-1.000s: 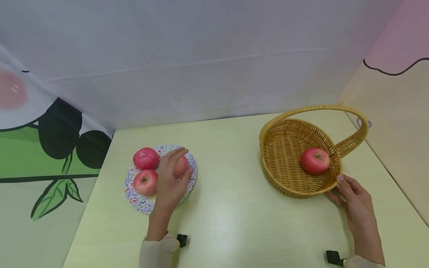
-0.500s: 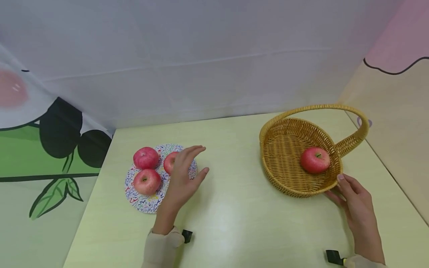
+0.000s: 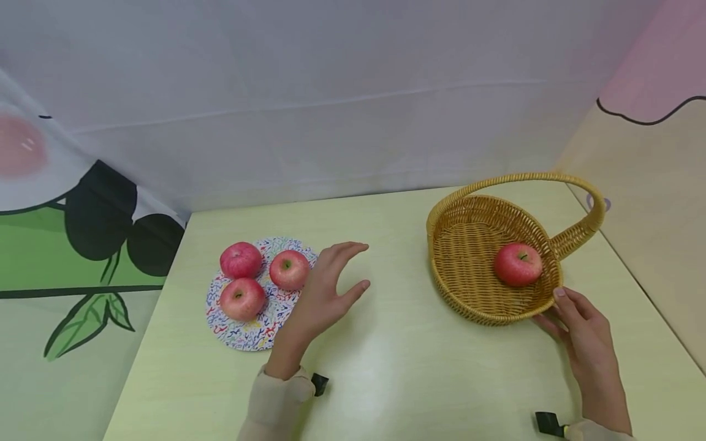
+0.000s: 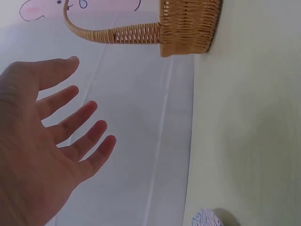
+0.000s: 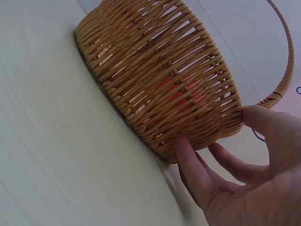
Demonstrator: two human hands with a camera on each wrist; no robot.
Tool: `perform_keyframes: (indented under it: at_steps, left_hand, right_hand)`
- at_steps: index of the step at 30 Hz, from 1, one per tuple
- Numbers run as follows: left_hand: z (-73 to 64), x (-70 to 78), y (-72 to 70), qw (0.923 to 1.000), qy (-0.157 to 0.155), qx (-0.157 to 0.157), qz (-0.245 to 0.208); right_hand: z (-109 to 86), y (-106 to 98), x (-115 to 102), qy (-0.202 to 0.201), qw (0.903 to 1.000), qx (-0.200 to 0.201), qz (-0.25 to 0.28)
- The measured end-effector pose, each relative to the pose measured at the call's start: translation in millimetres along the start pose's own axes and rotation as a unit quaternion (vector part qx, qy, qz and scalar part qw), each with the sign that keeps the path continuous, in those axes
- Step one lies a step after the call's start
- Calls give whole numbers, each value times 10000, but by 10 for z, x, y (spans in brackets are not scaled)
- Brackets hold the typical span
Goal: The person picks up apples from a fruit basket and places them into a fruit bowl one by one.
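Observation:
My left hand (image 3: 325, 294) is in the air just right of the patterned plate (image 3: 237, 340), its fingers spread and nothing between them. In the left wrist view the bare palm (image 4: 42, 146) and separate fingers show. On the plate sit three red apples: one at the back left (image 3: 241, 260), one at the front left (image 3: 242, 299) and one at the right (image 3: 289, 270). My right hand (image 3: 590, 343) holds the near right side of a wicker basket (image 3: 469, 263), thumb at the rim and fingers against the outer wall (image 5: 164, 84). Another red apple (image 3: 518, 264) lies inside the basket.
The basket's tall arched handle (image 3: 529, 177) rises over its back and right side. Both things stand on a pale table (image 3: 375, 343). A white cloth wall (image 3: 353, 147) borders the table's back edge, with a printed cloth (image 3: 656, 202) at the right.
My left hand has moved right, away from over the plate, uncovering the right-hand apple, which stays on the plate. The right hand and the basket have stayed in place.

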State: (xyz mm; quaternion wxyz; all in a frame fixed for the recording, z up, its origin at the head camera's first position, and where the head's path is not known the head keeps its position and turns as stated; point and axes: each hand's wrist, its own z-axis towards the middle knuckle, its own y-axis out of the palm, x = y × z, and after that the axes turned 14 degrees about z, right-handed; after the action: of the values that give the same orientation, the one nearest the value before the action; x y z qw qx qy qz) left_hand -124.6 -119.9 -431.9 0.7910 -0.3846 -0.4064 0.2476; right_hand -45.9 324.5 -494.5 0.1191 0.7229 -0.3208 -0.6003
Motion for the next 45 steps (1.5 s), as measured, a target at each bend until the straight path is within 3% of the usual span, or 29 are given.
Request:
perform_keyframes:
  at_steps: [6,13,31,45]
  left_hand:
    - [93,135,75,9992,114,-355,-162]
    - [217,293,179,9982,387,-411,-213]
    - [583,670,566,9897,919,-936,-569]
    - [798,846,899,9800,800,-1478,-1066]
  right_hand:
    - [-6,3,7,-29,10000,-27,34]
    - [-1,-5,9,-28,10000,-41,69]
    - [3,-5,7,-109,9997,-99,205]
    - [13,-16,14,-54,9999,-10,124]
